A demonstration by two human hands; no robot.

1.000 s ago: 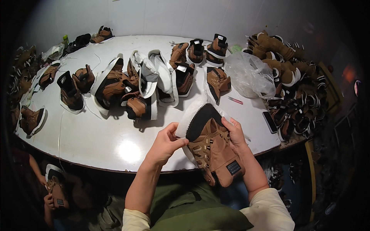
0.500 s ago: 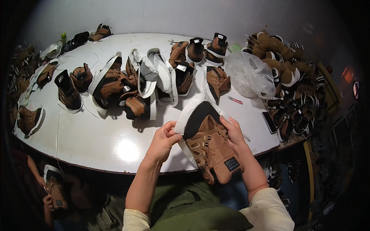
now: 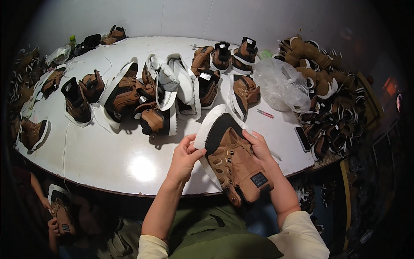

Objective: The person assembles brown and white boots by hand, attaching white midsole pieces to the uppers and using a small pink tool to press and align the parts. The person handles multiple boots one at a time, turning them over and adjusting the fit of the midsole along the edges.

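Note:
Between my hands is a brown shoe upper (image 3: 237, 166) with a black toe band and a stitched white edge strip around it. Its toe points away from me, toward the table, and its tongue with a dark label hangs nearest my body. My left hand (image 3: 185, 157) pinches the white strip at the left of the toe, thumb on top. On the other side, my right hand (image 3: 258, 146) grips the upper's right edge, its fingers partly hidden beneath. Just beyond the toe, another brown shoe upper (image 3: 246, 91) with white edging lies on the table.
Several brown and black shoe uppers (image 3: 125, 93) stand across the white table (image 3: 99, 159). A clear plastic bag (image 3: 280, 82), a red cutter-like tool (image 3: 265, 113) and a phone (image 3: 302, 139) lie at right, beside a heap of shoes (image 3: 336, 103). At lower left, another person's hands hold a similar upper (image 3: 63, 213).
The upper has tilted slightly and its toe has moved a little to the left between my hands. Both hands keep their grip. The view has shifted very slightly.

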